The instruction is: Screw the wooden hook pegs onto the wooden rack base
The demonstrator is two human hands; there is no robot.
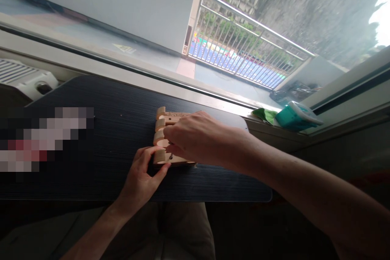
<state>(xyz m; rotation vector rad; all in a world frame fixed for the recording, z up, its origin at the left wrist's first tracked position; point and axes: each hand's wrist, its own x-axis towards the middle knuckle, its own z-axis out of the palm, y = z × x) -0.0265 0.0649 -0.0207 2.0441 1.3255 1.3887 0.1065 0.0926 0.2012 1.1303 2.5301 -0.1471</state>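
A small pale wooden piece point(160, 124) with a row of curved notches along its left side rests on the dark table. Thumb and fingers of my left hand point(142, 172) grip its near left corner. Above the wood, my right hand point(195, 136) is bent over with the fingers curled closed. Whatever those fingers hold, if anything, is hidden behind the hand. A small dark metal bit, perhaps a screw point(171, 156), shows on the wood just below the right fingers. The right side of the wooden piece is covered by my right hand.
The dark table point(122, 138) stands against a window sill. A teal box point(297, 115) and a green cloth point(264, 115) lie on the sill at right. A white appliance point(30, 79) is at the far left. Pixelated blocks mask part of the left side. Outside is a metal railing point(243, 40).
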